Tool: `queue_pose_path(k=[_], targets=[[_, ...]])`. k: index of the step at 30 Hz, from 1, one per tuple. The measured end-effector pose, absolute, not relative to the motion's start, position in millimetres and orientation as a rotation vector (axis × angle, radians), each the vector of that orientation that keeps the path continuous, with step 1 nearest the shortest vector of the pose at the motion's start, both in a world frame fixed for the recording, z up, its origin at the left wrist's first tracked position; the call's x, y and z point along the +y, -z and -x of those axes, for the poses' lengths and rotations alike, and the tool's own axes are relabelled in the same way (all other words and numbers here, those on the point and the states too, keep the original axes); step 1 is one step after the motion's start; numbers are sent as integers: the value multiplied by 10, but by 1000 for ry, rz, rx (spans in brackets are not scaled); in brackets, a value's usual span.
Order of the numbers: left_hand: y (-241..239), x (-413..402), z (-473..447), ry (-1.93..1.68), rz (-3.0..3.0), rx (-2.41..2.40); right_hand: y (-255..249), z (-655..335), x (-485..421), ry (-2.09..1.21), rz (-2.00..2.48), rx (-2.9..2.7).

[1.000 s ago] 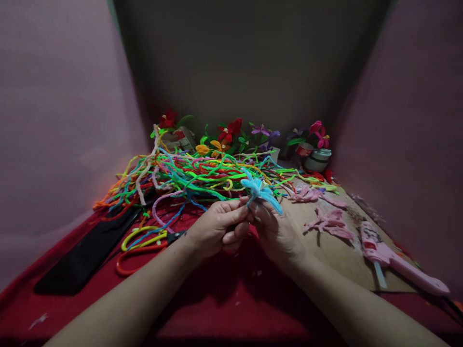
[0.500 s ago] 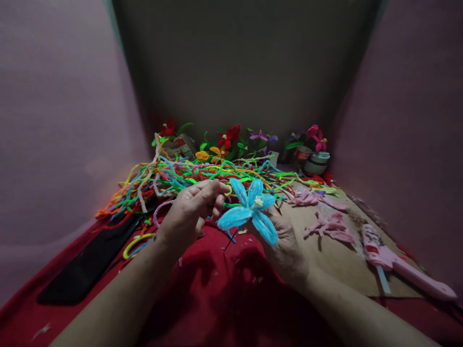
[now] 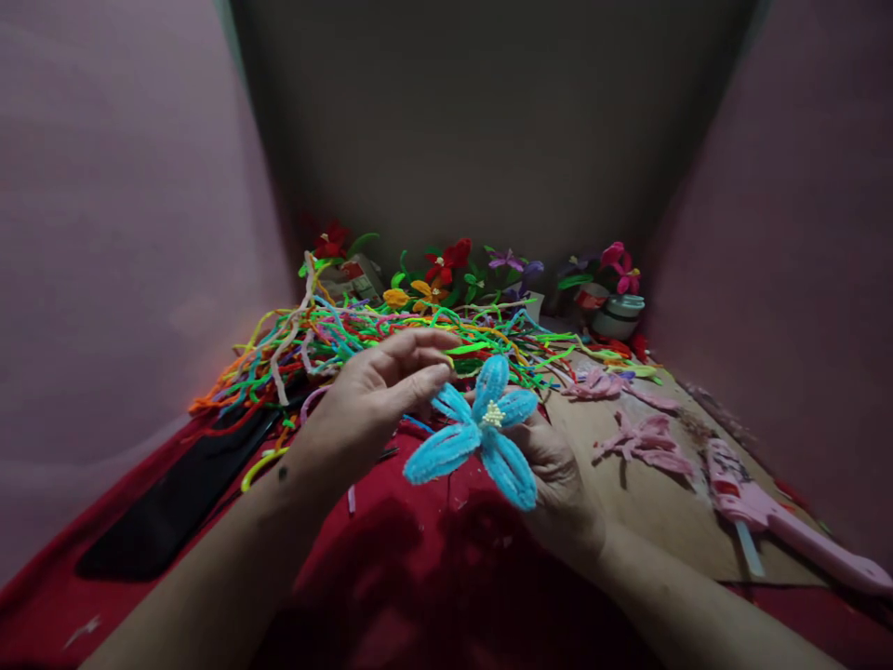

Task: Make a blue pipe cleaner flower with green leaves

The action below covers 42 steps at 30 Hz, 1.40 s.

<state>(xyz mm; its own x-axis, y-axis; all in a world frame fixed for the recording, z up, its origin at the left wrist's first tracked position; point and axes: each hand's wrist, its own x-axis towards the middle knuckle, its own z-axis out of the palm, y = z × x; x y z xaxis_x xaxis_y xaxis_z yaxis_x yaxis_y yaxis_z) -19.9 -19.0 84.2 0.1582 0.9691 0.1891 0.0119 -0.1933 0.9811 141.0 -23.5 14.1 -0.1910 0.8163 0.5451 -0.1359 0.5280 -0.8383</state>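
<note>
Dark wall [image 3: 488, 121] backs jar [image 3: 618, 318]; right hand [image 3: 562, 484] holds blue flower [image 3: 444, 453], left hand's [image 3: 366, 391] grip unclear.

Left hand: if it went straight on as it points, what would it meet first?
Probably the blue flower, just ahead of the left hand; depth is unclear, so it might pass above, towards the coloured strands.

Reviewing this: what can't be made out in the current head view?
Head view:
Right hand: fingers mostly hidden behind the blue chenille flower.
Yellow scissors handle: mostly covered by the left forearm.
Right forearm: upper end cut off by bottom edge.
Carton: print too small.
</note>
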Motion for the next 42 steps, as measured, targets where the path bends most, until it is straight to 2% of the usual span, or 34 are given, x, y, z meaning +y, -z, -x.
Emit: queue_pose_path(k=[2, 7, 10, 18, 26, 30, 42], targets=[[-959, -222, 225, -1263, -1790, 1057, -159, -1412, -239, -958, 617, -1533], [-1032, -212, 245, -942, -2395, 982, -201, -1410, -259, -978, 624, -1534], [-932, -182, 256, -808, -2389, 1016, -187, -1409, -256, -936, 599, -1530], [-903, -169, 294, -752, -2413, 1087, -203, -1430, -255, -935, 608, -1563], [-1141, -249, 222, -1044, -2394, 1117, -208, -1407, -249, -957, 609, -1545], [-1314, -221, 105, -1078, -2367, 1089, -210, -1392, -257, -1005, 585, -1542], [-1418, 80, -196, -484, -2586, 895, -221, -1315, -268, -963, 605, -1568]])
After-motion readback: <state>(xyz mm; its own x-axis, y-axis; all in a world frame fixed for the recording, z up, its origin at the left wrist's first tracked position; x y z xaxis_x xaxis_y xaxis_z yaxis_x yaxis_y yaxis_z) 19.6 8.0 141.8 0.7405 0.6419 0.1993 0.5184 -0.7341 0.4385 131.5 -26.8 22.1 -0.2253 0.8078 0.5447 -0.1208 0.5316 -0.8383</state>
